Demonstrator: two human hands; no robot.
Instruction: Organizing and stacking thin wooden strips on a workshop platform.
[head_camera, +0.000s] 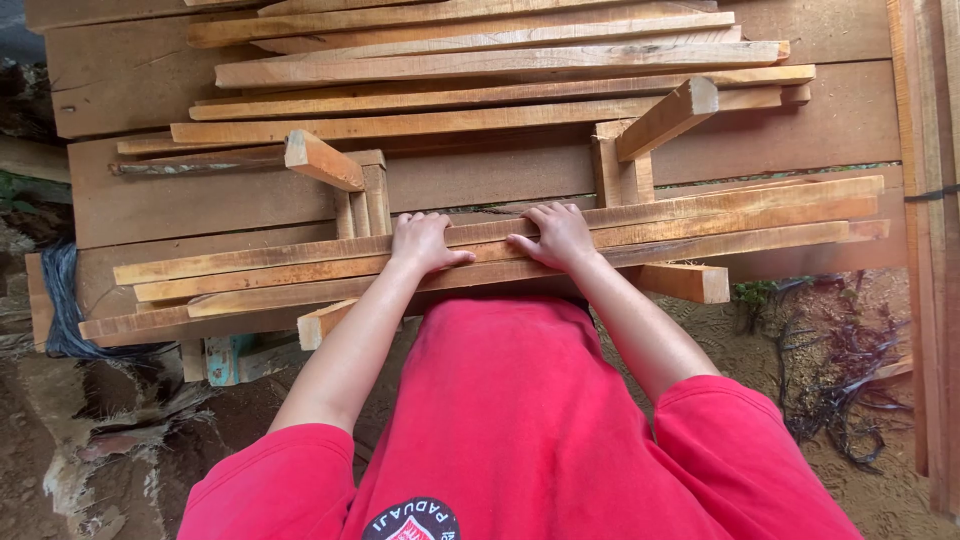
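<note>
Presently, three long slats (700, 225) lie stacked across two upright wooden supports (620, 170) near the person. Left hand (425, 240) and right hand (558, 235) rest side by side, palms down, fingers loosely curled over the slats' near edge, gripping nothing. Roughly eight more slats (500, 65) lie farther back.

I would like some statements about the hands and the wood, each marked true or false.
1. Both hands rest on the near bundle of long wooden strips. True.
2. The left hand holds a hammer. False: it lies palm down on the strips and holds no tool.
3. The right hand lies to the right of the left hand, with a gap between them. True.
4. The person wears a blue shirt. False: the shirt is red.
5. A second pile of strips lies farther away on wide boards. True.
</note>
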